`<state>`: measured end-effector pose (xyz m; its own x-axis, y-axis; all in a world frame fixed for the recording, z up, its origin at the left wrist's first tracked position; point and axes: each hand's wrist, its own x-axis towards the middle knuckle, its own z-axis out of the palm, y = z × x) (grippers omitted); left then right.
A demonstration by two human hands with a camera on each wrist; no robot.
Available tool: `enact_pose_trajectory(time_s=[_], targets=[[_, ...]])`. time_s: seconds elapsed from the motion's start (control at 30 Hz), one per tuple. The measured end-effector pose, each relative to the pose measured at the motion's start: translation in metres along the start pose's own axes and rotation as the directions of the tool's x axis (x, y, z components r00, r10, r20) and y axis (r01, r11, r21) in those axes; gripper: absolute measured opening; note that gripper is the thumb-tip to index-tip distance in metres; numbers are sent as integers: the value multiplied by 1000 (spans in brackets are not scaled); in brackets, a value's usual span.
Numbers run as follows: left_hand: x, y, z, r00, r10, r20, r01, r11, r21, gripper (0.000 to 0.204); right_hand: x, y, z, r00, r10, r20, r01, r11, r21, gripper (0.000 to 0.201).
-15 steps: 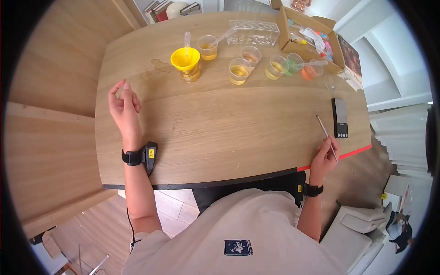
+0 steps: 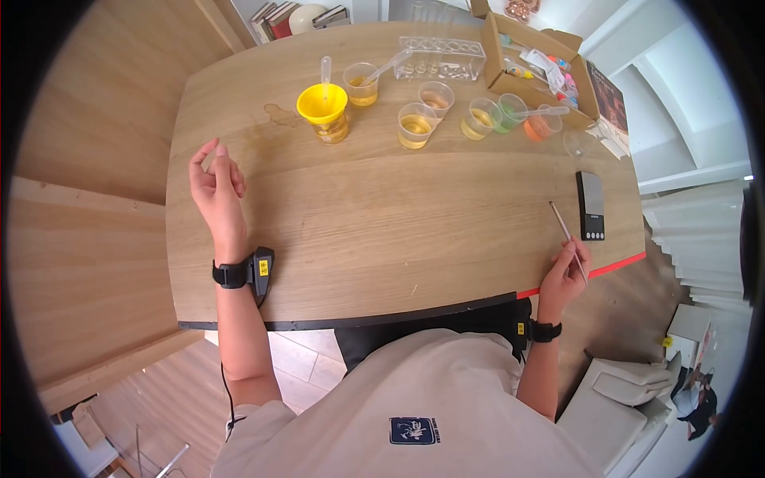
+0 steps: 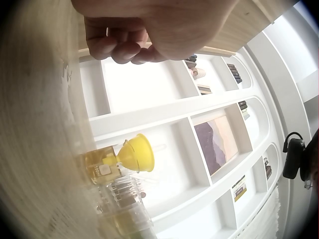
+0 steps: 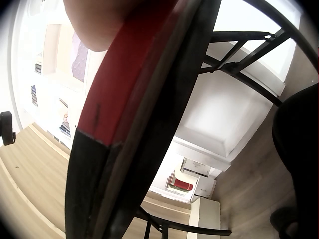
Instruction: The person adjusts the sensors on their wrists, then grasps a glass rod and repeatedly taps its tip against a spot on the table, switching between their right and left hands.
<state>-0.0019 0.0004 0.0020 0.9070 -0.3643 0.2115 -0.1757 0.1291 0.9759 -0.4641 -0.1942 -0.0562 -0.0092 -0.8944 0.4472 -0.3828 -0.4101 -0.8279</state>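
The left hand (image 2: 217,187) rests on the table's left side, palm up with fingers loosely bent, holding nothing; the left wrist view shows its fingers (image 3: 122,47) hanging loosely. At the table's right edge, the right hand (image 2: 567,271) pinches a slim pen-like stick (image 2: 560,219), which points away from the body. Only part of the right hand (image 4: 99,20) shows in the right wrist view, and the stick is out of sight there. A yellow funnel (image 2: 322,102) sits in a container of amber liquid (image 2: 331,131), with a pipette (image 2: 326,70) standing in it.
Several plastic cups (image 2: 414,127) of coloured liquid stand along the back, near a clear tube rack (image 2: 441,64). An open cardboard box (image 2: 498,80) is at the back right. A black scale (image 2: 591,205) lies beyond the right hand. A wet mark (image 2: 280,115) is left of the funnel.
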Motion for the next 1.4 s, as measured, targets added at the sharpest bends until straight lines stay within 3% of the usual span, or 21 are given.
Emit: enact_pose_trajectory(time_s=[0.6, 0.67, 0.73, 0.8, 0.97, 1.07, 1.13, 1.17, 1.23, 1.3, 1.4], targets=[[0, -5, -3, 1000, 2, -30, 0, 999, 54, 32, 0, 3, -2, 999, 29, 22, -29, 1000, 12, 23], [3, -12, -9, 1000, 7, 7, -8, 999, 31, 34, 0, 5, -2, 999, 19, -50, -22, 999, -45, 22], [1, -8, -7, 1000, -25, -7, 25, 999, 33, 33, 1, -1, -2, 997, 75, 4, -75, 997, -26, 25], [2, -8, -7, 1000, -19, 0, 19, 1000, -6, 34, 2, -2, -2, 999, -2, -34, 1, 1000, -21, 26], [4, -10, -8, 1000, -9, -15, 8, 999, -51, 34, 10, -37, 6, 991, -24, 131, 25, 1000, -6, 26], [4, -14, -9, 1000, -5, 3, 5, 998, -59, 34, 15, -71, 12, 952, -158, 261, 151, 987, 46, 22], [4, -14, -11, 1000, 5, -13, -6, 998, -57, 34, 22, -93, 28, 844, -282, 457, 266, 959, 100, 16], [-1, -14, -11, 1000, -13, -8, 12, 998, -59, 31, 24, -100, 33, 830, -284, 481, 264, 958, 111, 16], [3, -20, -11, 1000, -18, -16, 17, 998, -53, 29, 26, -109, 50, 699, -409, 586, 402, 903, 150, 12], [8, -35, -10, 994, 103, 30, -97, 985, -144, 24, 22, -130, 67, 689, -385, 614, 366, 916, 165, 11], [6, -24, -9, 999, 17, 37, -11, 985, -174, 23, 21, -148, 89, 667, -362, 651, 325, 928, 182, 13]])
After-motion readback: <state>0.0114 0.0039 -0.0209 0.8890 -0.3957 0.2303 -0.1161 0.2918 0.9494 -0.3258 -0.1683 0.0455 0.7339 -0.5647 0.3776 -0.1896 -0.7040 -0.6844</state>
